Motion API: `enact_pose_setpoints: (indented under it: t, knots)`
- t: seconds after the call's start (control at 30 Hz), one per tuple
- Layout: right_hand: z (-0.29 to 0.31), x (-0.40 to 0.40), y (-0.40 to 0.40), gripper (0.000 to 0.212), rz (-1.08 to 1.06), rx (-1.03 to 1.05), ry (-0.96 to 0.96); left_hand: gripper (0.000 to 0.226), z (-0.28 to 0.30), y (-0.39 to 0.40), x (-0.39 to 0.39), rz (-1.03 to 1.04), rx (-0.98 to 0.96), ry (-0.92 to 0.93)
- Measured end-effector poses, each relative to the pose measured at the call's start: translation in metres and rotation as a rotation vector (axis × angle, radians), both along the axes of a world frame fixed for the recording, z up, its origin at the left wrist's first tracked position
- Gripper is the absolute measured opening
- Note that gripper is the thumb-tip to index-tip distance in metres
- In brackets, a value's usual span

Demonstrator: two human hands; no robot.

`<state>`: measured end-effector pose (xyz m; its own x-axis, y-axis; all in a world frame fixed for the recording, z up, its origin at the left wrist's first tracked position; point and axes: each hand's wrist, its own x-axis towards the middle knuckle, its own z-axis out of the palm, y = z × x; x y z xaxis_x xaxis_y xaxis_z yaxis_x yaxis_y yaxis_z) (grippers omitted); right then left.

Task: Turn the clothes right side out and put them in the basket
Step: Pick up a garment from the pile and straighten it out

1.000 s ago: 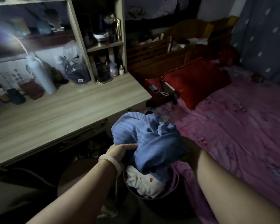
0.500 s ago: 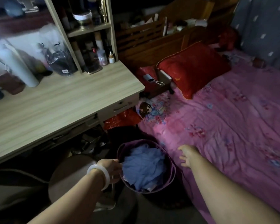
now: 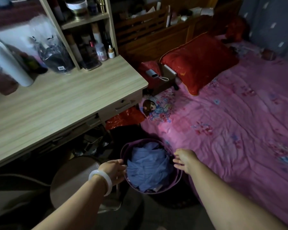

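The purple basket (image 3: 177,180) sits on the floor at six o'clock, filled by a crumpled blue garment (image 3: 146,166). The left hand (image 3: 114,170) is at its nine-o'clock rim, fingers loosely spread and holding nothing; the right hand (image 3: 184,159) reaches its three-o'clock rim, fingers straight, also released. A wooden desk (image 3: 60,103) stands at ten o'clock; a pink bedspread (image 3: 231,130) with a red pillow (image 3: 198,62) lies at two.

No readable text anywhere. A small white label on the plastic bag (image 3: 56,58) on the desk (image 3: 60,103) is too blurred to read.
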<state>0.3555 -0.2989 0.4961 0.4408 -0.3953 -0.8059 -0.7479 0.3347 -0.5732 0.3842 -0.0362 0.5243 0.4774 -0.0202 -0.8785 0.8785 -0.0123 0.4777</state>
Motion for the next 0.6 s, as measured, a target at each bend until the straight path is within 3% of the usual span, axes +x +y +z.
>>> enact_pose_setpoints:
  t: [0.1, 0.37, 0.6]
  knots:
    - [-0.009, -0.004, 0.011, 0.019, 0.027, -0.010, 0.004, 0.027, -0.010, -0.002, -0.001, -0.019, 0.010, -0.025]
    - [-0.047, -0.021, 0.030, 0.024, 0.135, -0.062, 0.033, 0.038, -0.050, -0.026, 0.002, -0.157, 0.080, -0.060]
    - [-0.107, -0.026, 0.015, 0.029, 0.378, -0.298, 0.026, 0.039, -0.106, -0.053, 0.005, -0.546, 0.386, -0.284]
